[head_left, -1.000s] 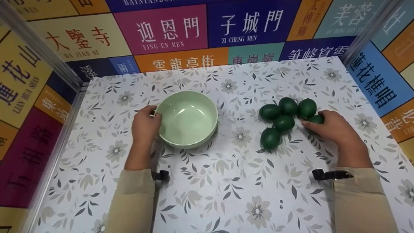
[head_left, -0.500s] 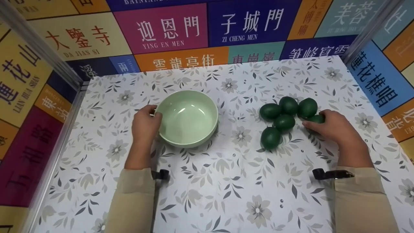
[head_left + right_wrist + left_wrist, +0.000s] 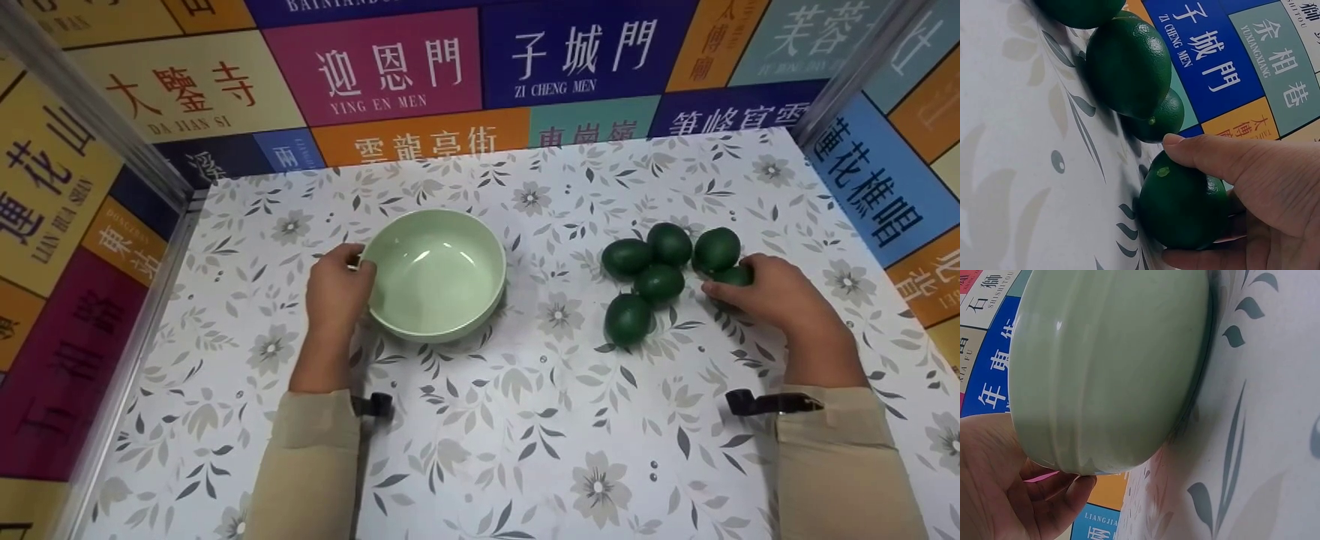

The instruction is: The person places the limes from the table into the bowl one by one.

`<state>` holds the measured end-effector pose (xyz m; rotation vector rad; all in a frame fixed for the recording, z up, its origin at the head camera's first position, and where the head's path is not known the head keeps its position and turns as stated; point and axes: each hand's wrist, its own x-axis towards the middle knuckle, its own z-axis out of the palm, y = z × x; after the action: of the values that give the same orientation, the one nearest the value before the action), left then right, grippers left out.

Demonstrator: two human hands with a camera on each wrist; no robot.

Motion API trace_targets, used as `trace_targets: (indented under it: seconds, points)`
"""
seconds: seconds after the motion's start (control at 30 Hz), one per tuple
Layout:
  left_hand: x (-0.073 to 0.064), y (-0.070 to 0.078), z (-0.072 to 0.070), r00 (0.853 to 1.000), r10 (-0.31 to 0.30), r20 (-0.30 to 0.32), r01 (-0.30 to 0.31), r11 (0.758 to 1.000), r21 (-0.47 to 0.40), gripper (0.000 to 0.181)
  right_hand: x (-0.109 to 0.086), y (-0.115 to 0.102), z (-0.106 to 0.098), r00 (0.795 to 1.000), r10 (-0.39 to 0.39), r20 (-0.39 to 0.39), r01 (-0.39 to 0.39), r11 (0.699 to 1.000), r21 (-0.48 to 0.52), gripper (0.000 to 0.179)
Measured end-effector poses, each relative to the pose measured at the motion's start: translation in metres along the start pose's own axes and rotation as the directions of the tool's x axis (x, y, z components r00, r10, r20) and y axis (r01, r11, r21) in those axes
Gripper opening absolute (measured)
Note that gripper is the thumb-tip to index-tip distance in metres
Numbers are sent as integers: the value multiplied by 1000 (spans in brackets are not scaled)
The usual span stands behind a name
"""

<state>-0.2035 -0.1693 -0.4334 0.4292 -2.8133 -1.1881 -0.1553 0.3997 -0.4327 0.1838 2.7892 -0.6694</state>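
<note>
Steadying left hand point(image 3: 335, 290): holds the green bowl point(image 3: 442, 289) by its left rim, upright on the floral table point(image 3: 480, 457).
Five loose fruits point(image 3: 628, 321): clustered right of the bowl.
Right hand point(image 3: 776, 296): grips a sixth fruit point(image 3: 1185, 208), apparently pick-up; next likely needs lifting past the nearest fruit point(image 3: 717, 249), contact hard to tell.

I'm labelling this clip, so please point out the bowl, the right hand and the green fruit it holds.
Bowl point(image 3: 435, 283): head view, on its bare inside.
Right hand point(image 3: 776, 295): head view, on its back.
Green fruit point(image 3: 1182, 203): right wrist view, on its side below the thumb.
</note>
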Motion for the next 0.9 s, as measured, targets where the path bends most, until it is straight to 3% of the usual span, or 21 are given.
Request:
trace_targets:
  seconds: [0.47,0.9]
  points:
    - [-1,1,0,1000,5,1,-5,1000,-22,42,-5,-3,-5,999,42,26,-41,999,-17,98]
    - [0,1,1,1000,1,-8,-1,1000,-12,42,-10,-7,-10,999,34,17,-34,999,-9,87]
